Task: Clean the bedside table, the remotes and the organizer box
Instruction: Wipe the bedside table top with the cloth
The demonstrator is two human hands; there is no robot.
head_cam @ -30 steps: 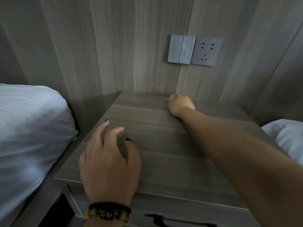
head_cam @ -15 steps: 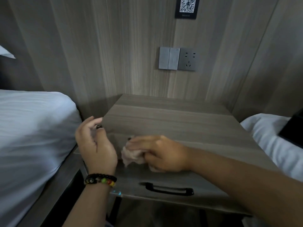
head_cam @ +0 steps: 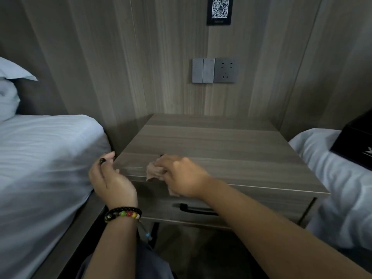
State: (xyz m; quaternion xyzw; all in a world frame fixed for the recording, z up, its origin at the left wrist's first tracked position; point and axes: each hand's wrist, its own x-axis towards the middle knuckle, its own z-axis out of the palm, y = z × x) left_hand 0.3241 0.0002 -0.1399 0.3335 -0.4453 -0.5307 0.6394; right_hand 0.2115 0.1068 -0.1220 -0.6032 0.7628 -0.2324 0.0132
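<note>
The wooden bedside table [head_cam: 221, 141] stands against the panelled wall, its top bare. My right hand [head_cam: 181, 176] grips a crumpled beige cloth [head_cam: 154, 171] at the table's front left edge, just above the drawer. My left hand [head_cam: 109, 178], with a beaded bracelet on the wrist, hovers at the table's left front corner with loosely curled fingers and holds nothing. A black box [head_cam: 354, 143], perhaps the organizer box, lies on the bed at the right, partly cut off by the frame. No remotes are in view.
White beds flank the table, the left bed [head_cam: 44, 158] and the right bed [head_cam: 332, 178]. The drawer has a black handle [head_cam: 193, 210]. A switch and socket plate [head_cam: 214, 70] and a QR code sign [head_cam: 220, 10] hang on the wall.
My right hand has drawn back from the table's rear to its front left edge with the cloth. My left hand lifted off the tabletop to the left corner. The view pulled back.
</note>
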